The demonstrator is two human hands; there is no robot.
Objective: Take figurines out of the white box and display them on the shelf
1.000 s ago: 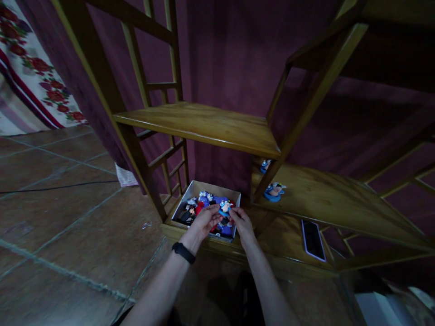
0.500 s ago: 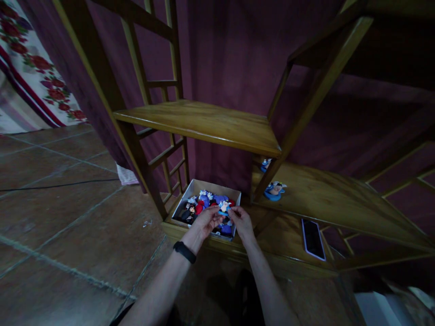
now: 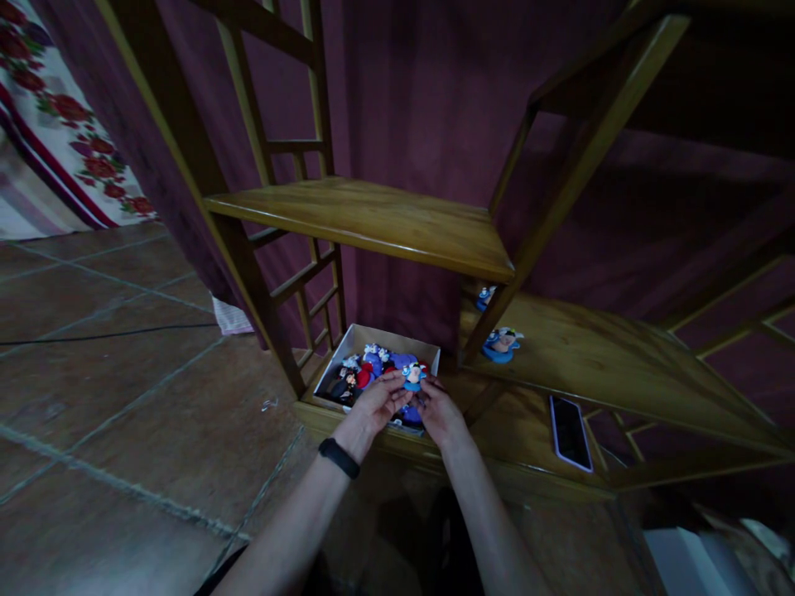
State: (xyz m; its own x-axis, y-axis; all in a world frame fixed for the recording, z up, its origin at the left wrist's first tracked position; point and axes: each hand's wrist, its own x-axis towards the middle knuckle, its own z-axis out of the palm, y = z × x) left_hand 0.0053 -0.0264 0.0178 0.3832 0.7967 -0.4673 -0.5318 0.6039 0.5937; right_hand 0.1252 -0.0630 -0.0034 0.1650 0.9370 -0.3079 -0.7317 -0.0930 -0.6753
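Note:
Between my fingertips is a small toy figurine (image 3: pixel 413 376) with a blue base and a pale body, held above a box. My left hand (image 3: pixel 381 400) grips it from the left, and my right hand (image 3: pixel 436 407) grips it from the right. Below them an open cardboard box (image 3: pixel 327 377) holds several more figurines (image 3: pixel 366 374) in purple, red, black and white. My hands hide the box's front right part. Two similar blue-based figurines stand on the shelf to the right: one in front (image 3: pixel 502 345), another behind a post (image 3: pixel 485 297).
The box rests on the bottom board of a wooden shelf unit (image 3: pixel 366 219). A phone (image 3: pixel 570 434) lies on the lower board at right. Slanted posts (image 3: pixel 559 190) and an upper shelf board frame the space over my hands. A black cable (image 3: pixel 105 337) crosses the tiled floor.
The figurine has shifted slightly right and up and now shows more upright. The fingers of my right hand have moved lower around its base.

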